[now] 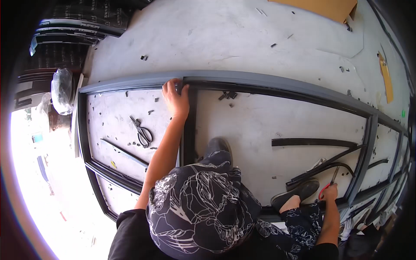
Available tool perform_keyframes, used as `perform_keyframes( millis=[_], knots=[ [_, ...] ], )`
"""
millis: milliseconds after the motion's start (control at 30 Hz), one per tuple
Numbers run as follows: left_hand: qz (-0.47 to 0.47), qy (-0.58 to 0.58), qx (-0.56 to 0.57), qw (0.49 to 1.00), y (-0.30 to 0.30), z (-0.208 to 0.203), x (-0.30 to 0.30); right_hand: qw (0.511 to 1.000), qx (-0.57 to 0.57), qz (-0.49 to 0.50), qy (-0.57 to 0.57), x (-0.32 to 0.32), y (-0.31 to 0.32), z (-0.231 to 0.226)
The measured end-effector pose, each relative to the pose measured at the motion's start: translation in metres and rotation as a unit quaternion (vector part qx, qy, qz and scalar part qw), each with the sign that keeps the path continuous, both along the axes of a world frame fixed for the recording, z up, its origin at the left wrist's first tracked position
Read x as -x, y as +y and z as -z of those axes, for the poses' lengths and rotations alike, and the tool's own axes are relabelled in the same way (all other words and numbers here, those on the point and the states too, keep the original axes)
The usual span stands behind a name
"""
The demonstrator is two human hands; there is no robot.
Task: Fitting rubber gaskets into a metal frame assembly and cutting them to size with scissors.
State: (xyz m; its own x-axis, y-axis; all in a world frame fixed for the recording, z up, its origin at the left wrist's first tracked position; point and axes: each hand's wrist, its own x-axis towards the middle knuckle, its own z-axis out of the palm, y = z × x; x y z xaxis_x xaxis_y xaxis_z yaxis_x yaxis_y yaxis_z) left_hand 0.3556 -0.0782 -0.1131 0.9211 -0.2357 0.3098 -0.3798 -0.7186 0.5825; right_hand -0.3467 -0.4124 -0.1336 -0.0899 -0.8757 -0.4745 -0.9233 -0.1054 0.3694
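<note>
Frame (260,81) under parted left fingers (170,85); right fingers (331,189) clasp red-handled tool (323,192).

The left hand (177,103) touches the far side of a grey frame (255,79). The right hand (331,192) grips a red-handled tool (322,190) at near right.

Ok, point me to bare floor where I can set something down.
Widest: between the frame's far rail and the cardboard, with scattered scraps. Also mid-bay, between the dark crossbar and uppermost black strip. Crowded: around the scissors and right hand.
</note>
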Motion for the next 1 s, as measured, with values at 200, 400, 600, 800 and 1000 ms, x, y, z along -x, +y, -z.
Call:
perform_keyframes(
  millis=[200, 400, 600, 800, 1000],
  knots=[
    [0.039, -0.050, -0.030, 0.997, 0.004, -0.003, -0.003, 0.996, -0.073, -0.036, -0.048, -0.033, -0.008, -0.020],
    [0.106, -0.055, 0.008, 0.993, 0.010, -0.027, 0.020, 0.944, -0.010, -0.328, 0.038, -0.097, -0.053, -0.025],
    [0.096, 0.101, 0.232, 0.963, 0.034, -0.041, 0.067, 0.732, 0.032, -0.543, -0.412, -0.404, 0.041, -0.121],
    [0.112, 0.167, 0.347, 0.916, 0.035, -0.043, 0.076, 0.613, -0.095, -0.562, -0.547, -0.532, 0.105, -0.059],
    [-0.011, 0.367, 0.360, 0.858, 0.015, -0.023, 0.086, 0.654, -0.057, -0.568, -0.496, -0.524, 0.113, -0.048]
  ],
)
